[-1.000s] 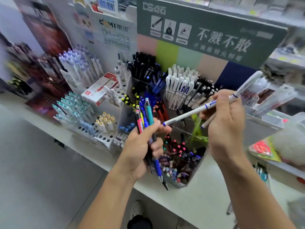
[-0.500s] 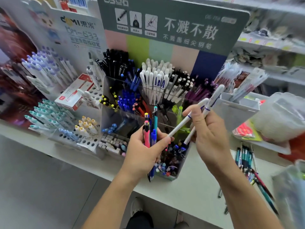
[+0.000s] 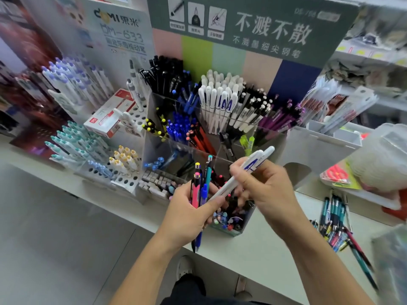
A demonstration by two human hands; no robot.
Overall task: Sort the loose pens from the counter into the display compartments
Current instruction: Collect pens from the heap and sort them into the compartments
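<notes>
- Shop counter [image 3: 253,256], white, runs under a clear display [image 3: 222,139] of pen compartments; a green sign [image 3: 242,25] with white characters stands behind the display.
- Left hand [image 3: 187,214], just in front of the display's near corner, grips a bundle [image 3: 201,183] of coloured pens upright: pink, blue, teal and a yellow-capped one, tips poking out below the fist.
- Right hand [image 3: 264,186], beside the left and over the display's front compartment, pinches white pens [image 3: 244,172] with blue print; they slant from the left thumb up toward the display's right side.
- White capped pens [image 3: 220,100] of the same look fill a compartment in the display's back row.
- Loose pens [image 3: 337,221] lie in a heap on the counter, well to the right of the display.
- Left of the display, a pegged rack [image 3: 88,142] holds teal, purple and yellow-capped pens, with a red-and-white box [image 3: 110,115] lying on it.
</notes>
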